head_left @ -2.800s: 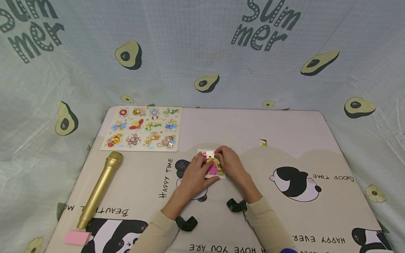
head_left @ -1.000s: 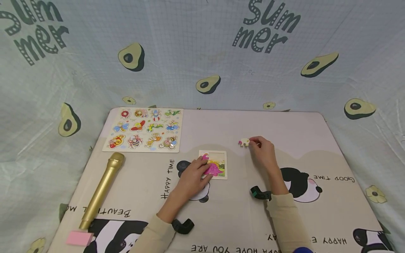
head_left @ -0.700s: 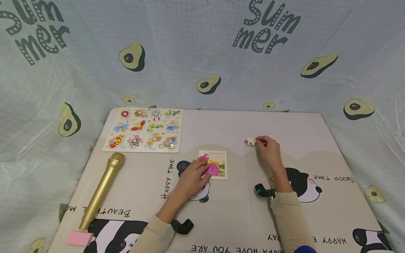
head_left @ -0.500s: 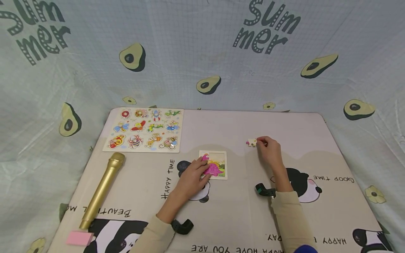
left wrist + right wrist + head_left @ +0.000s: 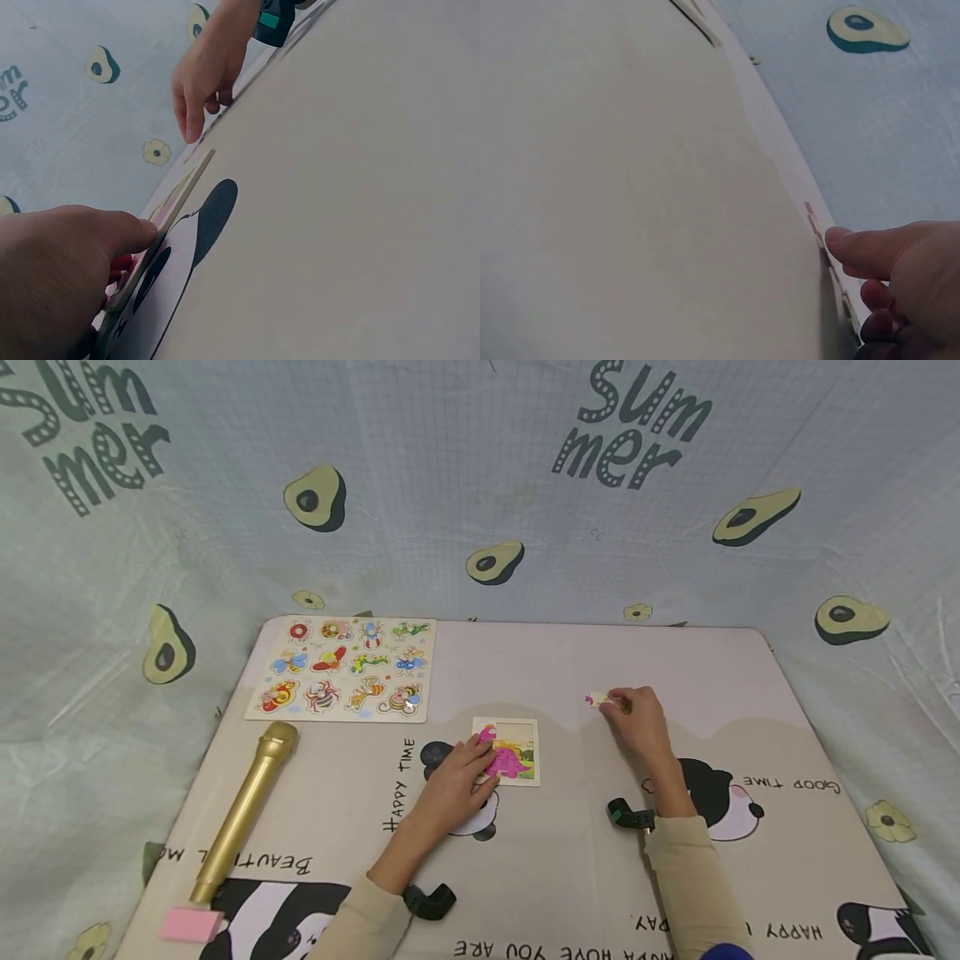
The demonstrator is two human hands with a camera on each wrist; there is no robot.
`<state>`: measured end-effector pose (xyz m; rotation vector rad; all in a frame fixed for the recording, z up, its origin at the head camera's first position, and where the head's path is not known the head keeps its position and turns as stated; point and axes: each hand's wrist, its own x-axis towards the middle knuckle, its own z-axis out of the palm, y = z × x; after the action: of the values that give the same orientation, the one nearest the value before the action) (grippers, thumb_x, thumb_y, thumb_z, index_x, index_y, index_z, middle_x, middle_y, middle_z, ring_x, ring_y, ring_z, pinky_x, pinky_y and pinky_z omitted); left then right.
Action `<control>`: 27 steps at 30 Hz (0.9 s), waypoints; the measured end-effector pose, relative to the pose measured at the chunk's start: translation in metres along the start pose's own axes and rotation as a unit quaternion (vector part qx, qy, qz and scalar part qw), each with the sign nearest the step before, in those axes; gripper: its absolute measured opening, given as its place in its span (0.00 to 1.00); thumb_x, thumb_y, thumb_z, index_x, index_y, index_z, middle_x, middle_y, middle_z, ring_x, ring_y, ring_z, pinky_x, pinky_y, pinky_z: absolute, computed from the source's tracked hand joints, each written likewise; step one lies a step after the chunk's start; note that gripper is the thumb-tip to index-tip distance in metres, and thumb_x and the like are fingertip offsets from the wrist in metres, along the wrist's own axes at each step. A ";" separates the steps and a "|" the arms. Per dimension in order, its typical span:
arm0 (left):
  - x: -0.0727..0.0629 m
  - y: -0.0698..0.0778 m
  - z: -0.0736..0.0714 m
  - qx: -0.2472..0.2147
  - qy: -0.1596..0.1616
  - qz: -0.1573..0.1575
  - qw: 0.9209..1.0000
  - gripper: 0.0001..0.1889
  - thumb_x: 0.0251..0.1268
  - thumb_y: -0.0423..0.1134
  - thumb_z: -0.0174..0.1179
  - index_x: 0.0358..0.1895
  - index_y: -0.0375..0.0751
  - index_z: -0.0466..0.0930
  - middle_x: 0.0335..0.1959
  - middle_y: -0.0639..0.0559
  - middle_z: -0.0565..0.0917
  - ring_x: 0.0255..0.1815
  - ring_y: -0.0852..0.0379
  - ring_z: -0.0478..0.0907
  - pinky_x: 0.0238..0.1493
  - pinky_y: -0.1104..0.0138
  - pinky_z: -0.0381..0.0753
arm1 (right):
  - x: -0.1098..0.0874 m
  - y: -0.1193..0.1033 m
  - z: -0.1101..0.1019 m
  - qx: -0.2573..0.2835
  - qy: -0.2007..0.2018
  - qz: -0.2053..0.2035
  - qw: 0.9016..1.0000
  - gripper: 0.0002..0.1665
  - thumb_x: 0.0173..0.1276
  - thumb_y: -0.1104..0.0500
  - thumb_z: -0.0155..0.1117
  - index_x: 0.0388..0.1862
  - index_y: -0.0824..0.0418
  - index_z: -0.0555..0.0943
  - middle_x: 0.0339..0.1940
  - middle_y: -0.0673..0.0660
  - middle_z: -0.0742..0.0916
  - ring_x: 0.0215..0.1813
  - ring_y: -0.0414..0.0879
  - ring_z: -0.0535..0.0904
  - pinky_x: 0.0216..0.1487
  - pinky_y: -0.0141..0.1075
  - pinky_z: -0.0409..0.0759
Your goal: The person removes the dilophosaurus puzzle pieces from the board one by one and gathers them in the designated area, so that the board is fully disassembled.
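My left hand (image 5: pixel 453 785) lies over the left side of a small framed jigsaw puzzle (image 5: pixel 536 768) with a pink dinosaur picture. Its fingers rest on the fitted pieces, and in the left wrist view the thumb (image 5: pixel 135 231) touches the board's near edge. Bare backing shows in the puzzle's upper part. To the right, my right hand (image 5: pixel 637 722) pinches loose jigsaw pieces (image 5: pixel 597 698) low over the table. In the right wrist view the thumb (image 5: pixel 847 240) reaches over the thin line of pieces (image 5: pixel 815 225); the fingers are curled beneath it and partly hide them.
An insect-picture board (image 5: pixel 262 689) lies at the back left. A gold microphone (image 5: pixel 240 818) lies along the left side, with a pink block (image 5: pixel 190 925) by its lower end. A patterned cloth (image 5: pixel 570 568) hangs behind the table (image 5: pixel 570 877).
My right hand has left the puzzle and moved right with a piece, to where a loose piece lay. It has since shifted slightly right. My left hand has stayed on the puzzle.
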<state>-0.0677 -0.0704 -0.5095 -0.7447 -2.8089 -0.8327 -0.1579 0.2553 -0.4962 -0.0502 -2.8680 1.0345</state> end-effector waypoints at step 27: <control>-0.011 -0.001 0.002 0.013 0.023 -0.018 0.999 0.25 0.67 0.48 0.65 0.62 0.36 0.81 0.68 0.44 0.77 0.75 0.46 0.68 0.78 0.56 0.64 | 0.001 -0.029 0.008 0.018 -0.008 -0.006 1.000 0.23 0.74 0.55 0.61 0.61 0.69 0.79 0.47 0.67 0.80 0.43 0.56 0.73 0.43 0.41 0.71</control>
<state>-0.0583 -0.0746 -0.5141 -0.6655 -2.7953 -0.8057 -0.1594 0.2280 -0.4841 -0.0229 -2.8597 1.0903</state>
